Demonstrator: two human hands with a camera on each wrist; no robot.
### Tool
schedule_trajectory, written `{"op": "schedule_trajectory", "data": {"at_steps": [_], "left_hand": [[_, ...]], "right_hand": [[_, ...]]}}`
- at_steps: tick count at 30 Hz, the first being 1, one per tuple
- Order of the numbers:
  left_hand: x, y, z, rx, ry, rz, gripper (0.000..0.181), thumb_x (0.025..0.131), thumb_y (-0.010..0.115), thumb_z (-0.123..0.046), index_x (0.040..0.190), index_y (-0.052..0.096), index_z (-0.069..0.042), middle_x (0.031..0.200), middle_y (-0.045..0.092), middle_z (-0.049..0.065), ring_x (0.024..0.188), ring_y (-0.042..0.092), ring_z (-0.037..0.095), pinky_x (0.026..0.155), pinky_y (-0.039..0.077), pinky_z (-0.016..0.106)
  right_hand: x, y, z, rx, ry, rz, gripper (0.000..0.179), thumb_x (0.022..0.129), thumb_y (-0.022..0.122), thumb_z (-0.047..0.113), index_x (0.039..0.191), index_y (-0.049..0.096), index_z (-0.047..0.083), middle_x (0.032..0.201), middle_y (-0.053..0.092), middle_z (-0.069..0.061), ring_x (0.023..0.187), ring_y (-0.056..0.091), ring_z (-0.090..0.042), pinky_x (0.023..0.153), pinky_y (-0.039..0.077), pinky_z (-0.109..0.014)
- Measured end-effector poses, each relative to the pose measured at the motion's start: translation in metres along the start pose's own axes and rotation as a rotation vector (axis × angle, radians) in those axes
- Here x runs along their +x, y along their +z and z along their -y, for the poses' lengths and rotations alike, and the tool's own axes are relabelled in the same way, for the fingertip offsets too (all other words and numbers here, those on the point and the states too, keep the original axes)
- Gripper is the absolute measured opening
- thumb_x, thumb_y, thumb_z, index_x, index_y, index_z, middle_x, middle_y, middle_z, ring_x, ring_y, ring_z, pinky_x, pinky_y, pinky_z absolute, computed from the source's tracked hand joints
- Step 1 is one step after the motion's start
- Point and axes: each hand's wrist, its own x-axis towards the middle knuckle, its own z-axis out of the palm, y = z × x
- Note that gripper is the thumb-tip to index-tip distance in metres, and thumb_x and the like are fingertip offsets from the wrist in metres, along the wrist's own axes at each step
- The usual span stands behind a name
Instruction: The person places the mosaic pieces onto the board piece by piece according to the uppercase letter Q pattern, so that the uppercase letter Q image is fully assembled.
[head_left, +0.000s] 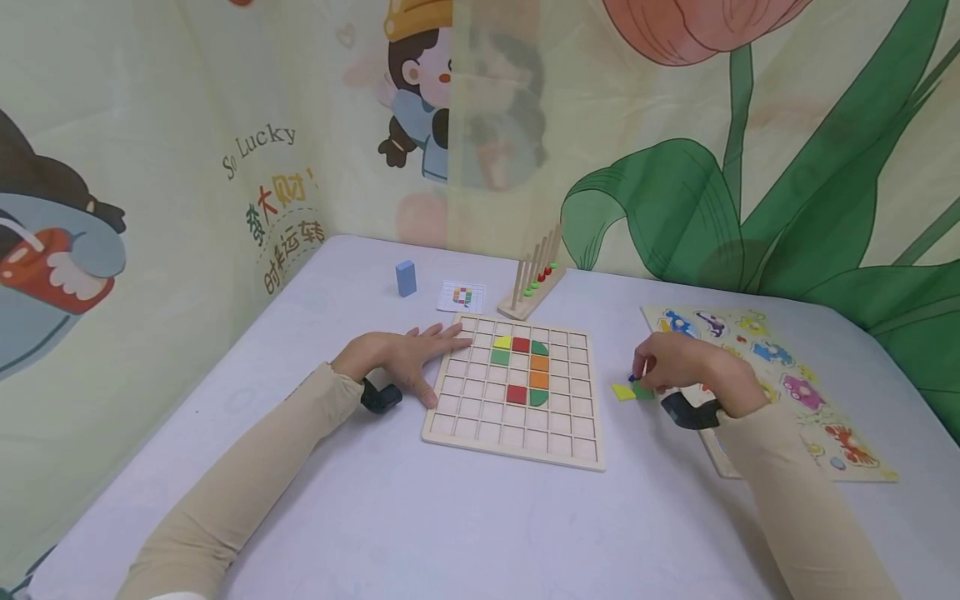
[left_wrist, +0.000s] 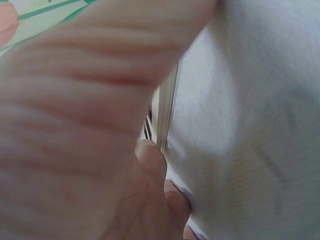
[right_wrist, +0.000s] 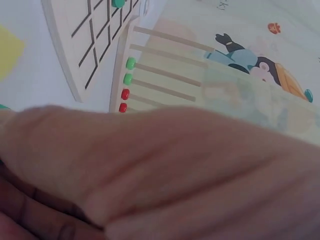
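A square wooden grid board lies in the middle of the table. Red, orange, green and yellow tiles sit in some of its squares. My left hand rests along the board's left edge, fingers spread over the rim and thumb near its lower left. Right of the board, my right hand bends its fingers down over a green tile, partly covering it; whether they pinch it I cannot tell. A dark blue spot shows at the fingertips. Beside the green tile lies a yellow tile.
Behind the board stand a blue block, a pattern card and a wooden peg rack with red and green beads. A picture puzzle board lies on the right, partly under my right forearm. Printed cloth hangs behind the table.
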Motion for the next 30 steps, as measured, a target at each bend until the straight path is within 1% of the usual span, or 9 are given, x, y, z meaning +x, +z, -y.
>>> {"op": "schedule_trajectory", "data": {"at_steps": [2,5,9,13,16,19,23,27,30], "left_hand": [[0.0,0.0,0.0,0.002,0.001,0.001,0.112,0.076,0.081,-0.043,0.159,0.008,-0.019,0.165,-0.011,0.007,0.151,-0.01,0.032,0.122,-0.001,0.052],[0.0,0.0,0.0,0.003,0.003,0.003,0.112,0.076,0.081,-0.043,0.159,0.008,-0.018,0.165,-0.011,0.008,0.151,-0.01,0.033,0.121,-0.001,0.052],[-0.001,-0.001,0.0,0.003,0.005,0.005,0.112,0.076,0.08,-0.043,0.158,0.008,-0.018,0.165,-0.011,0.009,0.151,-0.011,0.033,0.121,-0.002,0.053],[-0.001,-0.001,-0.001,0.007,0.007,0.007,0.112,0.077,0.08,-0.043,0.158,0.008,-0.017,0.165,-0.011,0.009,0.151,-0.011,0.033,0.121,-0.002,0.054],[-0.001,-0.001,-0.001,0.008,0.01,0.006,0.112,0.077,0.08,-0.042,0.158,0.008,-0.017,0.165,-0.011,0.009,0.151,-0.011,0.034,0.121,-0.002,0.054],[-0.001,-0.001,-0.001,0.004,0.011,0.005,0.113,0.076,0.081,-0.042,0.158,0.008,-0.017,0.165,-0.011,0.009,0.151,-0.011,0.034,0.121,-0.002,0.054],[-0.001,-0.001,0.0,0.0,0.01,0.003,0.113,0.076,0.081,-0.042,0.158,0.008,-0.018,0.165,-0.012,0.008,0.151,-0.011,0.034,0.121,-0.002,0.053],[0.0,-0.001,0.001,0.0,0.014,0.002,0.113,0.076,0.081,-0.042,0.158,0.008,-0.018,0.165,-0.012,0.008,0.151,-0.011,0.034,0.121,-0.002,0.053],[0.001,0.0,0.001,0.001,0.017,0.003,0.113,0.076,0.081,-0.043,0.158,0.008,-0.018,0.165,-0.012,0.008,0.151,-0.011,0.034,0.121,-0.002,0.053]], "right_hand": [[0.001,0.001,-0.001,0.016,-0.013,0.013,0.019,0.089,0.064,0.006,0.108,0.068,0.002,0.083,0.062,-0.007,0.07,0.056,-0.016,0.065,0.045,-0.027],[0.001,0.002,-0.002,0.034,-0.031,0.063,0.023,0.09,0.062,0.006,0.112,0.069,0.004,0.085,0.062,-0.007,0.071,0.056,-0.016,0.065,0.044,-0.028],[-0.002,0.003,-0.003,0.013,-0.059,0.127,0.022,0.09,0.061,0.007,0.109,0.072,0.006,0.087,0.063,-0.004,0.076,0.055,-0.016,0.065,0.042,-0.027],[-0.003,0.001,-0.001,-0.01,-0.091,0.132,0.026,0.09,0.053,0.003,0.108,0.072,0.003,0.083,0.06,-0.002,0.074,0.053,-0.014,0.064,0.04,-0.027],[-0.001,0.0,-0.001,-0.018,-0.102,0.115,0.029,0.092,0.048,0.002,0.111,0.069,-0.001,0.076,0.056,-0.003,0.067,0.05,-0.013,0.064,0.039,-0.027],[0.002,0.0,-0.002,-0.017,-0.093,0.09,0.028,0.096,0.048,0.004,0.116,0.067,-0.004,0.075,0.056,-0.003,0.065,0.05,-0.013,0.064,0.04,-0.027],[0.007,0.001,-0.004,0.028,-0.097,0.023,0.026,0.098,0.052,0.005,0.118,0.062,-0.007,0.08,0.06,-0.005,0.069,0.053,-0.013,0.065,0.044,-0.026],[0.01,0.003,-0.005,0.076,-0.148,-0.059,0.026,0.095,0.058,0.003,0.117,0.061,-0.01,0.084,0.064,-0.007,0.071,0.057,-0.014,0.067,0.05,-0.028],[0.013,0.004,-0.005,0.065,-0.179,-0.11,0.028,0.092,0.061,0.001,0.117,0.06,-0.011,0.085,0.065,-0.007,0.072,0.059,-0.014,0.067,0.052,-0.029]]}}
